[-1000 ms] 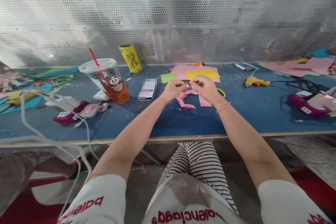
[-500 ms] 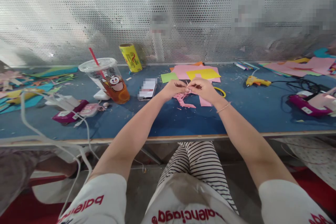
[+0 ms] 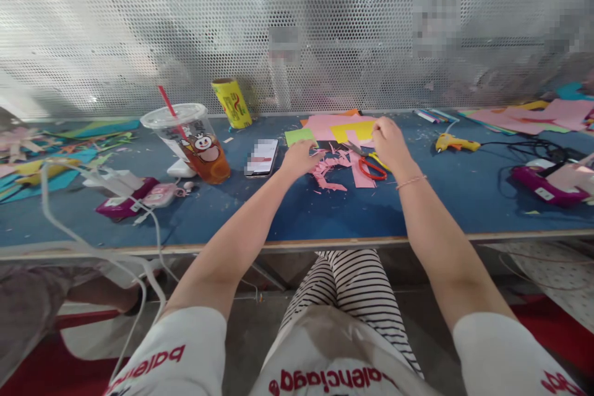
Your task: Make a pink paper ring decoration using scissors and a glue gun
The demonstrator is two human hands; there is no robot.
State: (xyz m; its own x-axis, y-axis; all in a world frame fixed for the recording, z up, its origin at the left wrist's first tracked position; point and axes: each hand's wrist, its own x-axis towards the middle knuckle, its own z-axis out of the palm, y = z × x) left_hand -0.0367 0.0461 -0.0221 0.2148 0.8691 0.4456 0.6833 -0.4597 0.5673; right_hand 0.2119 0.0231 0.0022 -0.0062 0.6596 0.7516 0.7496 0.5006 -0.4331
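Observation:
My left hand point(image 3: 299, 159) rests low over the table at the left edge of a pile of pink paper scraps point(image 3: 328, 180). Its thumb and fingers are pinched, with a bit of pink paper showing at the tips. To the right, my right hand point(image 3: 390, 142) is raised beside the yellow paper point(image 3: 346, 132), fingers curled together; what they hold, if anything, is hidden. Scissors point(image 3: 371, 177) with red and yellow handles lie between the hands, on a pink paper strip point(image 3: 364, 183). Larger pink sheets point(image 3: 325, 125) and a green sheet point(image 3: 297, 136) lie behind.
A phone point(image 3: 262, 158), a drink cup point(image 3: 204, 158) with a straw and a yellow roll point(image 3: 232, 105) stand left. A yellow glue gun point(image 3: 457, 143) with a black cord lies right. Purple power strips point(image 3: 547, 187) flank both sides. A perforated metal panel point(image 3: 343, 31) closes off the back.
My hands were together over the pink scraps and have parted. My right hand has moved right and up, uncovering the scissors; my left has shifted slightly left.

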